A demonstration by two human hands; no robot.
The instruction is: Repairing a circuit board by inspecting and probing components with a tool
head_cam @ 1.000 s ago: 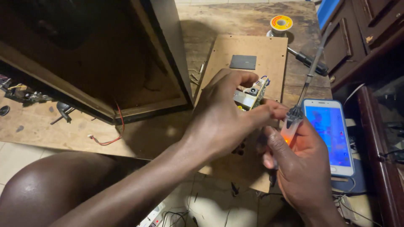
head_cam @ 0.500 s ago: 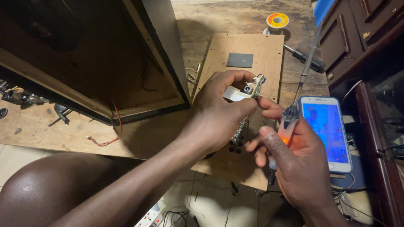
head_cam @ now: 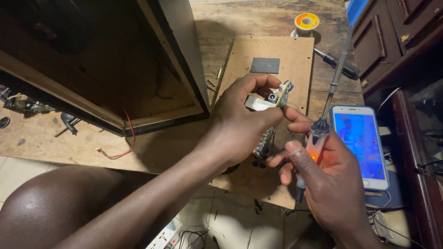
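1. Two hands work close together over a brown hardboard panel (head_cam: 281, 55) that lies on the wooden bench (head_cam: 230, 27).
2. The left hand (head_cam: 240, 124) holds a small circuit board (head_cam: 272, 99) up above the panel, near the middle of the view. Its fingers (head_cam: 251, 83) curl over the top of the board and the thumb presses from below, so they pinch it tight.
3. That circuit board is small and pale, greenish along its right edge, with a dark square part near the middle and a little white connector with thin coloured wires at the top right corner.
4. A second strip of board (head_cam: 263, 144), speckled with silvery solder points, hangs below the left hand.
5. The right hand (head_cam: 332, 184) grips a soldering iron (head_cam: 318, 138). Its fingers are wrapped around the handle, with the thumb laid along the front, and the forefinger stretches out to touch the left thumb just under the board.
6. The iron has a clear handle glowing orange inside, a black collar, and a long grey shaft that points up and away to the right, well apart from the board.
7. A phone (head_cam: 360, 145) with a lit blue screen lies just right of the right hand.
8. Farther back stand a reel of solder (head_cam: 306, 21) and a black-handled screwdriver (head_cam: 339, 64).
9. An open wooden cabinet (head_cam: 106, 60) fills the left side, with a red wire (head_cam: 121, 150) trailing out of it.
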